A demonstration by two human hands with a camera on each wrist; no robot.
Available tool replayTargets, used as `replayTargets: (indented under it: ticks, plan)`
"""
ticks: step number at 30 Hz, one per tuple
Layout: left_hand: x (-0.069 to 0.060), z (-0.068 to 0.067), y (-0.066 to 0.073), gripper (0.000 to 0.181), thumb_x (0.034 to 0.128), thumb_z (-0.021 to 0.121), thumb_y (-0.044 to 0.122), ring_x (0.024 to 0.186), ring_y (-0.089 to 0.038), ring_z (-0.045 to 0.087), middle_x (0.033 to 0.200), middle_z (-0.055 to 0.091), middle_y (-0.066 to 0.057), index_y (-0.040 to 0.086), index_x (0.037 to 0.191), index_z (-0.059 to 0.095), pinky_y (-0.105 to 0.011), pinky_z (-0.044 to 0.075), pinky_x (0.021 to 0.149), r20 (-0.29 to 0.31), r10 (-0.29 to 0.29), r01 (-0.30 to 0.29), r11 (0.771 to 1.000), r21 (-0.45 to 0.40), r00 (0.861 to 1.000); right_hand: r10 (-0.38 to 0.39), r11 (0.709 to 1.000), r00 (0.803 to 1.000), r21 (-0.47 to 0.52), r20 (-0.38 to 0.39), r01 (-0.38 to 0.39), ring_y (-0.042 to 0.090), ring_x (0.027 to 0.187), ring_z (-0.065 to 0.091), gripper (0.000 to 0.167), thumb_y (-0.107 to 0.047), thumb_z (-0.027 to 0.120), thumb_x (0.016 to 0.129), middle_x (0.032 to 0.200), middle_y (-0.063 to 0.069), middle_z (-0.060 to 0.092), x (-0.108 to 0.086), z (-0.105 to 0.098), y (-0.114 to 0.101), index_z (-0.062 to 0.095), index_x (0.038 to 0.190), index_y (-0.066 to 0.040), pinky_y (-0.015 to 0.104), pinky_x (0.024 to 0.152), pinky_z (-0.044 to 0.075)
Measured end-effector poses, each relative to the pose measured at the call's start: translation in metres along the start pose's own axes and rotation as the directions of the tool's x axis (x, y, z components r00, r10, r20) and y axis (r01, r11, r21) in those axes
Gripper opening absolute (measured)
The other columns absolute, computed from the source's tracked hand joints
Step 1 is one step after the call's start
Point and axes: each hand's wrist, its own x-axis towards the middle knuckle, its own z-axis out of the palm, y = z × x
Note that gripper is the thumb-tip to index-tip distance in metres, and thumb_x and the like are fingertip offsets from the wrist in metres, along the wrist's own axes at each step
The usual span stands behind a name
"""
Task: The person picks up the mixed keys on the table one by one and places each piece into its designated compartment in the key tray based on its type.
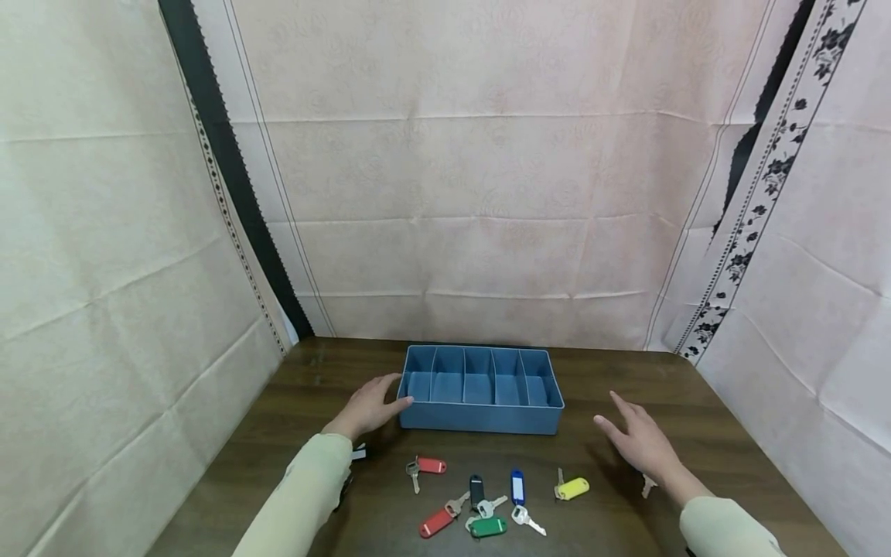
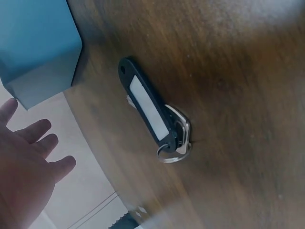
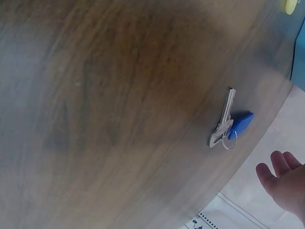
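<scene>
A blue box [image 1: 480, 418] with several compartments stands toward the back of the table. My left hand [image 1: 369, 406] is at its left end, fingers spread; in the left wrist view one fingertip overlaps the box's corner, and I cannot tell whether it touches. Below that hand lies a black key tag [image 2: 148, 107] with a key on a ring. My right hand [image 1: 636, 437], fingers extended and holding nothing, hovers right of the box. A key [image 3: 223, 121] with a blue tag [image 3: 241, 125] lies near it, mostly hidden by the hand in the head view.
In front of the box lie keys with a red tag [image 1: 431, 465], another red tag [image 1: 436, 523], a black tag [image 1: 476, 490], a green tag [image 1: 489, 527], a blue tag [image 1: 517, 487] and a yellow tag [image 1: 574, 488]. Pale cloth [image 1: 487, 170] hangs behind the wooden table [image 1: 599, 371].
</scene>
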Motion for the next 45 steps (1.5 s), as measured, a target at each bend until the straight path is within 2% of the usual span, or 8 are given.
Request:
replayTargets:
  ticks: [4, 9, 20, 24, 30, 36, 45]
  plan:
    - [0.001, 0.002, -0.001, 0.072, 0.0947, 0.058, 0.056, 0.141, -0.042, 0.031, 0.154, 0.037, -0.019, 0.015, 0.152, 0.039, -0.065, 0.025, 0.109, 0.007, -0.015, 0.015, 1.000, -0.024, 1.000, 0.037, 0.997, 0.999, 0.068, 0.014, -0.038, 0.058, 0.127, 0.038, 0.082, -0.057, 0.042, 0.101, 0.146, 0.040, 0.030, -0.005, -0.007, 0.002, 0.025, 0.153, 0.004, 0.070, 0.097, 0.034]
    - [0.001, 0.003, -0.002, 0.077, 0.0926, 0.056, 0.062, 0.142, -0.042, 0.030, 0.155, 0.035, -0.019, 0.018, 0.153, 0.037, -0.066, 0.025, 0.109, 0.012, -0.020, 0.021, 0.999, -0.050, 1.000, 0.082, 0.992, 0.996, 0.098, 0.032, -0.085, 0.054, 0.125, 0.044, 0.084, -0.060, 0.039, 0.101, 0.145, 0.037, 0.035, -0.009, -0.012, 0.012, 0.024, 0.154, 0.003, 0.067, 0.096, 0.037]
    - [0.002, 0.002, -0.005, 0.076, 0.0947, 0.054, 0.060, 0.140, -0.043, 0.032, 0.154, 0.037, -0.019, 0.018, 0.154, 0.034, -0.066, 0.027, 0.108, 0.036, -0.023, 0.025, 0.998, -0.060, 0.999, 0.101, 0.988, 0.995, 0.120, 0.004, -0.101, 0.049, 0.120, 0.051, 0.080, -0.058, 0.042, 0.101, 0.136, 0.033, 0.050, -0.023, -0.016, 0.035, 0.038, 0.145, 0.008, 0.061, 0.095, 0.042]
    - [0.002, 0.003, -0.005, 0.079, 0.0940, 0.054, 0.062, 0.140, -0.043, 0.033, 0.154, 0.037, -0.019, 0.019, 0.156, 0.031, -0.065, 0.028, 0.108, 0.054, -0.033, 0.037, 0.995, -0.090, 0.998, 0.102, 0.989, 0.995, 0.104, -0.012, -0.100, 0.046, 0.116, 0.055, 0.071, -0.053, 0.047, 0.102, 0.130, 0.029, 0.057, -0.032, -0.018, 0.044, 0.047, 0.140, 0.007, 0.059, 0.093, 0.044]
    - [0.002, 0.005, -0.003, 0.079, 0.0934, 0.054, 0.063, 0.139, -0.043, 0.035, 0.155, 0.037, -0.018, 0.021, 0.156, 0.029, -0.066, 0.029, 0.106, 0.068, -0.060, 0.067, 0.991, -0.112, 0.996, 0.097, 0.993, 0.995, 0.061, 0.035, -0.099, 0.043, 0.111, 0.059, 0.056, -0.044, 0.055, 0.101, 0.122, 0.025, 0.063, -0.043, -0.023, 0.059, 0.059, 0.130, 0.004, 0.057, 0.088, 0.047]
    - [0.001, 0.005, -0.001, 0.077, 0.0946, 0.053, 0.061, 0.138, -0.043, 0.036, 0.154, 0.038, -0.018, 0.022, 0.156, 0.029, -0.066, 0.030, 0.106, 0.069, -0.056, 0.064, 0.991, -0.116, 0.996, 0.083, 0.996, 0.995, 0.034, 0.053, -0.085, 0.035, 0.101, 0.064, 0.046, -0.039, 0.062, 0.098, 0.113, 0.017, 0.069, -0.050, -0.025, 0.073, 0.066, 0.122, 0.001, 0.052, 0.083, 0.050]
    - [-0.001, 0.006, 0.000, 0.075, 0.0952, 0.053, 0.060, 0.138, -0.045, 0.037, 0.153, 0.038, -0.020, 0.023, 0.156, 0.030, -0.067, 0.031, 0.105, 0.069, -0.064, 0.073, 0.988, -0.136, 0.996, 0.040, 0.999, 0.999, 0.018, 0.034, -0.040, 0.033, 0.100, 0.065, 0.039, -0.036, 0.068, 0.094, 0.109, 0.013, 0.070, -0.051, -0.023, 0.072, 0.071, 0.116, -0.004, 0.049, 0.082, 0.050]
